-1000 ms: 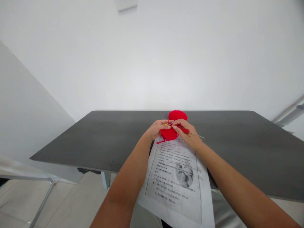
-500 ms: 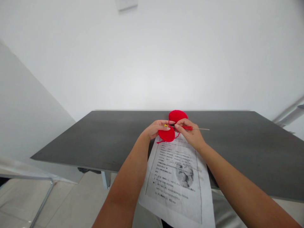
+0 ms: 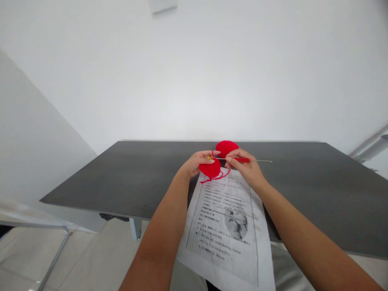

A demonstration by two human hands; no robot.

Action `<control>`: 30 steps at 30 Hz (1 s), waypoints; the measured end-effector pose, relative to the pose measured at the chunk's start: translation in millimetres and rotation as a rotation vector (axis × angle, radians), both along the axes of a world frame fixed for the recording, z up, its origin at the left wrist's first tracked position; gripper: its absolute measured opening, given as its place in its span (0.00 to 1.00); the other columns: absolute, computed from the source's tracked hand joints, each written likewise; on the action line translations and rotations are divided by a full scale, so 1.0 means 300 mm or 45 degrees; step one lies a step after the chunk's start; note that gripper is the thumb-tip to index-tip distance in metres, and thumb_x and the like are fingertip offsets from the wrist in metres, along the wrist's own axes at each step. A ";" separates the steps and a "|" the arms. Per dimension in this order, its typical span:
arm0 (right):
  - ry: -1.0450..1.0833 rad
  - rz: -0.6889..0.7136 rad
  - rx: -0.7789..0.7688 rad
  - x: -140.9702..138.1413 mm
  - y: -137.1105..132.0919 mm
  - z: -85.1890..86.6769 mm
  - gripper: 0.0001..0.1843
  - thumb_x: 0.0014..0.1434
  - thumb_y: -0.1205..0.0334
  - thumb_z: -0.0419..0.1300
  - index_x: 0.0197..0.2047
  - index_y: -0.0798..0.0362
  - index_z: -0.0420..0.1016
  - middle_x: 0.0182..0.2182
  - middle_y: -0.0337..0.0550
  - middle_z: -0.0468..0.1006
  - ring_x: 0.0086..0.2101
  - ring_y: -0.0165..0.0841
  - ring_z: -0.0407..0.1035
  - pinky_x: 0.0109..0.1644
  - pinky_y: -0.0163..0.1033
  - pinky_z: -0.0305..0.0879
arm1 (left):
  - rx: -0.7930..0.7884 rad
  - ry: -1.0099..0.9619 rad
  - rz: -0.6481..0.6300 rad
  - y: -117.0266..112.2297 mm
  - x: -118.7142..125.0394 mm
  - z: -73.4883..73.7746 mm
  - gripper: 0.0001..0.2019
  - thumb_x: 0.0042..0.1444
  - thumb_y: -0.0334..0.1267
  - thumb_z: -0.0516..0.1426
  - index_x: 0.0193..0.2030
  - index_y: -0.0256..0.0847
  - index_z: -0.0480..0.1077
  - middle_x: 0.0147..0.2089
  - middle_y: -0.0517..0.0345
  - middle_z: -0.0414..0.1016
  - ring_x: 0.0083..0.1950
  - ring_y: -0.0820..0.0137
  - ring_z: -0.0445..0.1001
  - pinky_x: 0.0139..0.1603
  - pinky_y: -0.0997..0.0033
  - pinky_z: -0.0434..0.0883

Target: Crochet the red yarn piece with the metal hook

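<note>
The crochet hook point(image 3: 242, 160) is now drawn further right and levelled, its metal end pointing right, and the red crocheted piece point(image 3: 209, 168) is lifted slightly. The piece is pinched by the left hand point(image 3: 198, 162) above the printed sheet point(image 3: 226, 226); the hook's red handle is gripped by the right hand point(image 3: 247, 169). A red yarn ball point(image 3: 226, 147) sits behind on the tabletop point(image 3: 303, 182).

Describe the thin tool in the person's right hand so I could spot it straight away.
Start at the dark grey table and find the printed sheet hanging over its near edge. Just above the sheet's top, the right hand pinches a crochet hook lying almost level. Unlike the soft red crochet piece and red yarn ball beside it, it is a stiff metal shaft with a red grip.
</note>
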State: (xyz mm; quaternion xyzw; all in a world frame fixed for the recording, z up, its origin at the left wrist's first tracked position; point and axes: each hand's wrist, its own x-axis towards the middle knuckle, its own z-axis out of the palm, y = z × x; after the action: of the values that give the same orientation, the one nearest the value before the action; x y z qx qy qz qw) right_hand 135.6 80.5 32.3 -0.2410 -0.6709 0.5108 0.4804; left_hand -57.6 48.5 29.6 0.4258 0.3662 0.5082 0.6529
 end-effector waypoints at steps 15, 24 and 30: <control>-0.031 0.058 -0.038 0.007 0.021 -0.007 0.10 0.46 0.55 0.68 0.28 0.51 0.76 0.24 0.37 0.75 0.25 0.29 0.66 0.31 0.37 0.64 | 0.020 0.070 0.029 0.004 -0.006 -0.005 0.27 0.37 0.31 0.66 0.49 0.36 0.74 0.33 0.56 0.75 0.28 0.76 0.70 0.32 0.74 0.64; -0.024 0.062 -0.048 0.007 0.021 -0.007 0.10 0.48 0.54 0.67 0.27 0.52 0.76 0.24 0.37 0.74 0.25 0.29 0.66 0.31 0.36 0.65 | 0.055 0.150 0.111 0.002 0.007 0.002 0.25 0.38 0.31 0.67 0.47 0.37 0.74 0.33 0.59 0.72 0.28 0.77 0.70 0.32 0.75 0.64; -0.004 0.042 -0.120 0.001 0.027 -0.011 0.14 0.51 0.50 0.66 0.29 0.53 0.76 0.24 0.39 0.76 0.25 0.28 0.69 0.30 0.34 0.66 | 0.024 0.172 0.075 0.005 -0.006 -0.003 0.26 0.35 0.31 0.68 0.47 0.36 0.74 0.31 0.60 0.72 0.28 0.78 0.69 0.31 0.76 0.65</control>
State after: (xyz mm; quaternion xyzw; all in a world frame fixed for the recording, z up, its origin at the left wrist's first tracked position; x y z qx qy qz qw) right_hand 135.8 88.7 28.9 -0.2530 -0.6508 0.5494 0.4589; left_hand -59.3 50.0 28.6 0.4545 0.4170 0.5006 0.6074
